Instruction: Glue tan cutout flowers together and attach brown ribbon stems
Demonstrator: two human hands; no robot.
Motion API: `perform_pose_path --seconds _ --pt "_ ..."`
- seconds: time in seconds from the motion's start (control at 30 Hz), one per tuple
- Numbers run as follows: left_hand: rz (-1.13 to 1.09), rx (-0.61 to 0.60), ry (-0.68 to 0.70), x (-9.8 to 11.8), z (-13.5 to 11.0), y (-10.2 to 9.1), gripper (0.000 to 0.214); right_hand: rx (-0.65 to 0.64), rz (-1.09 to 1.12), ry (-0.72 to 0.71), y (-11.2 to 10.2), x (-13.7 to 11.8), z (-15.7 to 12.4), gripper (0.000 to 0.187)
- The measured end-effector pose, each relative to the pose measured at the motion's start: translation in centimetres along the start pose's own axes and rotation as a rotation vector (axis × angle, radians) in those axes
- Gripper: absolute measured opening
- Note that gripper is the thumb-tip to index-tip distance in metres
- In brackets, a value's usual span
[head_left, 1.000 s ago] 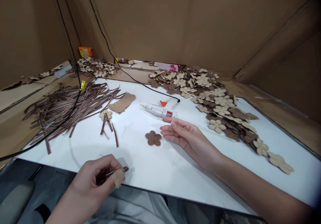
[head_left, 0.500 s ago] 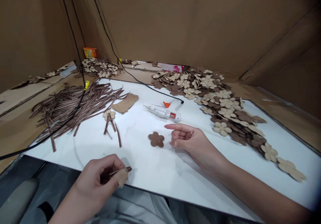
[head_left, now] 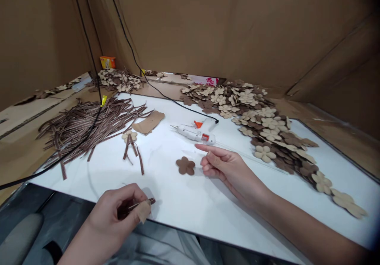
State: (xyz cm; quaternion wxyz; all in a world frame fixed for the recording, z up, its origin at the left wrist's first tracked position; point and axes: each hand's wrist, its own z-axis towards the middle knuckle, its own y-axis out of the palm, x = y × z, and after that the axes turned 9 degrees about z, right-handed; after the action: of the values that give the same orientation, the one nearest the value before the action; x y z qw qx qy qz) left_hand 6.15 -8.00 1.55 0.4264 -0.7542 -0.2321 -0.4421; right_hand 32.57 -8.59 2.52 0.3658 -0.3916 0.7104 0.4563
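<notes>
At the front edge of the white board [head_left: 166,189], my left hand [head_left: 118,213] is closed in a pinch on a folded brown ribbon [head_left: 152,201], whose looped end sticks out past the fingertips. A tan wrap [head_left: 144,211] covers the thumb tip. My right hand [head_left: 221,164] hovers over the board with its index finger stretched out and the others loosely curled; I see nothing held in it. Just left of its fingers lies a brown fabric flower [head_left: 185,166]. Beyond it rests a white glue gun [head_left: 194,133], nozzle pointing left, a clear glue stick in its back end.
Brown striped ribbons [head_left: 86,122] are heaped at left, by a beige flower with ribbon tails [head_left: 129,136] and a cardboard scrap [head_left: 149,122]. Piled beige and brown flowers [head_left: 270,124] run along the right. A black cord [head_left: 133,55] hangs across to the glue gun.
My right thumb has lifted up beside the index finger, while the hand stays near the brown flower. My left hand keeps its pinch on the ribbon. The view shifts very slightly.
</notes>
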Motion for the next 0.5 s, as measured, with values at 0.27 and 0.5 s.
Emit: perform_pose_path --seconds 0.27,0.5 --pt "0.010 0.028 -0.017 -0.13 -0.01 0.10 0.021 0.025 0.098 0.072 0.30 -0.32 -0.03 0.019" --pt "0.008 0.028 -0.022 0.03 0.03 0.10 0.021 0.079 0.180 0.132 0.66 -0.63 -0.29 0.015"
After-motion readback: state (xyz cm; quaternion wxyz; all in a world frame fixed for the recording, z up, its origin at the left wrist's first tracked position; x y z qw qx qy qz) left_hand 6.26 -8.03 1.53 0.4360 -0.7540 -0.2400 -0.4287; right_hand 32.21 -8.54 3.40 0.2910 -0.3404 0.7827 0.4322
